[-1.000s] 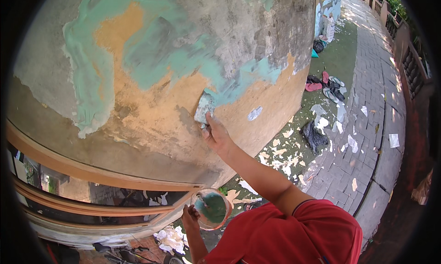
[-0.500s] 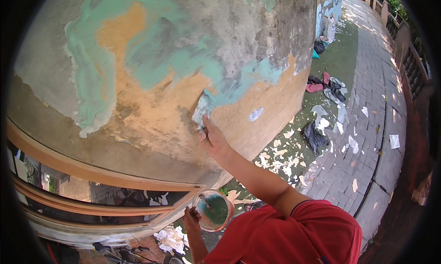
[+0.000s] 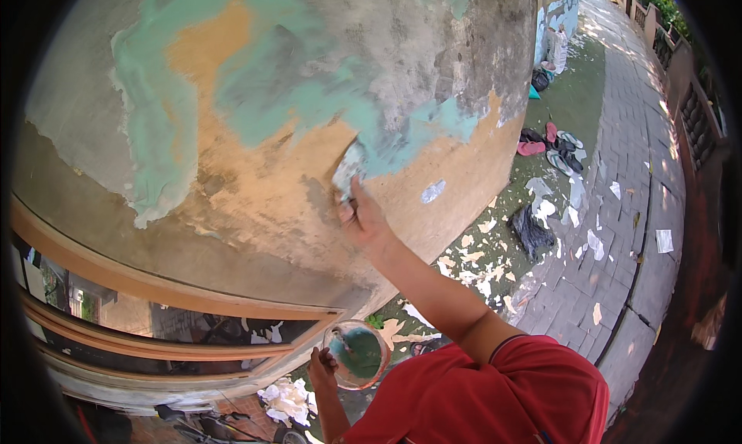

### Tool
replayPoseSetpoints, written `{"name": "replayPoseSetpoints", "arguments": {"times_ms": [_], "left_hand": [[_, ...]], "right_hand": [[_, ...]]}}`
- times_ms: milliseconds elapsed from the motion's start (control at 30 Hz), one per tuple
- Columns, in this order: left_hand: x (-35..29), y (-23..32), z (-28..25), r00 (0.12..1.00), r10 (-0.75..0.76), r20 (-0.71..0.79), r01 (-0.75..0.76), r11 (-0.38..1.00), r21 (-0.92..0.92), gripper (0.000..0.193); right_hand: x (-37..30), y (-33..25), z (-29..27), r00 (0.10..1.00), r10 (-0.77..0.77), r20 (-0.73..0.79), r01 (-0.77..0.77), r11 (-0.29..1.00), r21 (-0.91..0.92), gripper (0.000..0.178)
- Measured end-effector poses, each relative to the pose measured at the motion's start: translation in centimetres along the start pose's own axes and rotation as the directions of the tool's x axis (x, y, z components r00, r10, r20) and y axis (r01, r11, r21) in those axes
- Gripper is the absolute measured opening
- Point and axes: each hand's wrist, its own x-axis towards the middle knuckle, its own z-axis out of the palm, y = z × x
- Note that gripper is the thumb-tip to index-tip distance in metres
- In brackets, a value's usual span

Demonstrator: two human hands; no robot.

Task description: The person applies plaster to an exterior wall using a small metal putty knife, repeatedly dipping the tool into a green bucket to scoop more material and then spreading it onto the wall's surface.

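Note:
My right hand is closed around a flat scraper smeared with pale teal. Its blade lies against the curved wall, along the lower edge of a teal coat spread over grey plaster and bare orange paint. Low down, my left hand has its fingers curled beside the rim of a round bucket containing teal material. Whatever those fingers grip, if anything, is hidden.
A wood-framed window is set in the wall at lower left. Paint flakes, a black plastic bag and several sandals lie on the ground. Beyond runs a paved path with a fence. Bicycle parts show at the bottom.
My right hand has moved the scraper slightly up and to the right along the wall. The left hand and the bucket look the same.

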Motion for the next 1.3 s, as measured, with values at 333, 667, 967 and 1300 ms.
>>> {"name": "replayPoseSetpoints", "arguments": {"times_ms": [333,667,967,1300], "left_hand": [[-0.5,-0.2,-0.1,1.0,0.012,0.001,-0.012,1.0,-0.021,0.04],[-0.4,-0.1,0.7,1.0,-0.007,-0.008,0.007,1.0,-0.01,0.041],[-0.2,-0.9,-0.1,1.0,0.014,-0.023,-0.014,1.0,-0.01,0.042],[0.4,-0.6,-0.7,0.999,-0.007,-0.031,0.006,1.0,-0.009,0.04]], "right_hand": [[0.7,-3.4,0.9,0.979,-0.202,-0.035,0.202,0.979,0.001,0.017],[-3.2,1.0,-1.2,0.998,-0.061,-0.01,0.058,0.982,-0.178,0.016],[1.5,-6.3,-4.8,0.962,-0.274,-0.002,0.262,0.92,-0.29,0.016],[-1.6,-0.7,-8.8,0.998,-0.049,0.034,0.056,0.959,-0.277,0.019]]}}
